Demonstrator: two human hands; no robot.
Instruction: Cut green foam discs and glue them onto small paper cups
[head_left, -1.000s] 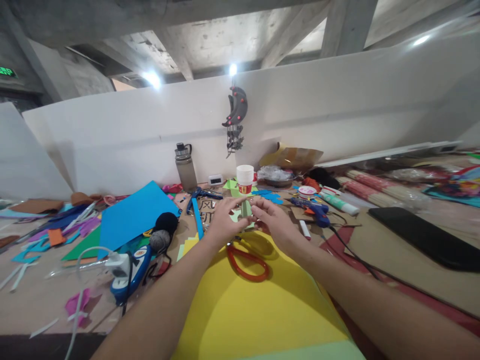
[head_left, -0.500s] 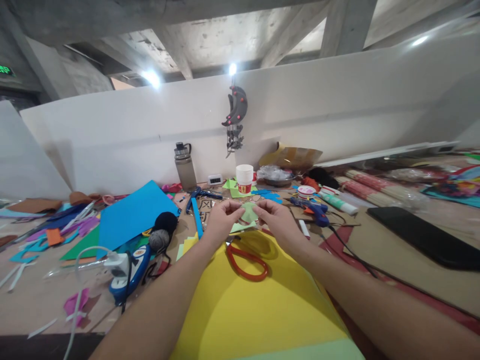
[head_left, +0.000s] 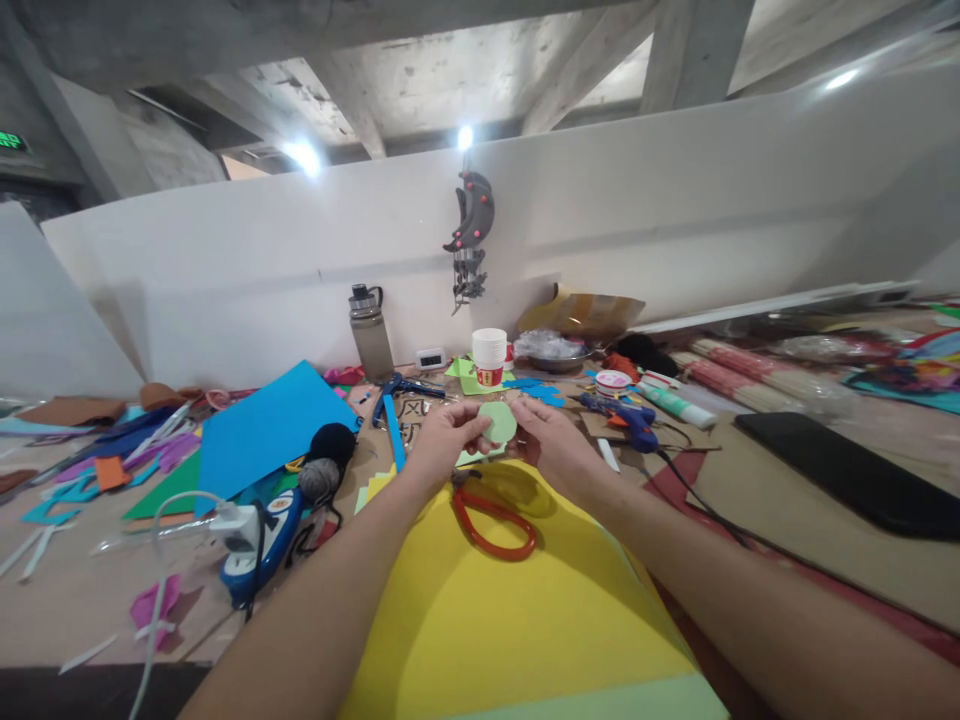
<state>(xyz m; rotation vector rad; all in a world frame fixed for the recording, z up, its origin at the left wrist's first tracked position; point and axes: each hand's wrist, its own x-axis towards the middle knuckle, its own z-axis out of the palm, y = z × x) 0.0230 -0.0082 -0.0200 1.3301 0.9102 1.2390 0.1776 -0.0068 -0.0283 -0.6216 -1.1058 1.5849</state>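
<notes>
- Tabletop [head_left: 67, 592]: crowded left and right; the barest room for moving is the near part of the yellow sheet [head_left: 517, 625];
- Left hand [head_left: 442, 440]: closed in a pinch on the green piece's [head_left: 498, 424] left edge; right hand [head_left: 559, 440]: half curled at its right edge, grip unclear;
- Scissors [head_left: 501, 552]: lying on the sheet, handle just nearer than the hands;
- Green piece: between the hands; a narrow strip a second ago, now a broad rounded face, likely easier to judge.

Matt disc [head_left: 498, 424]; smooth plastic scissor handle [head_left: 501, 553]
</notes>
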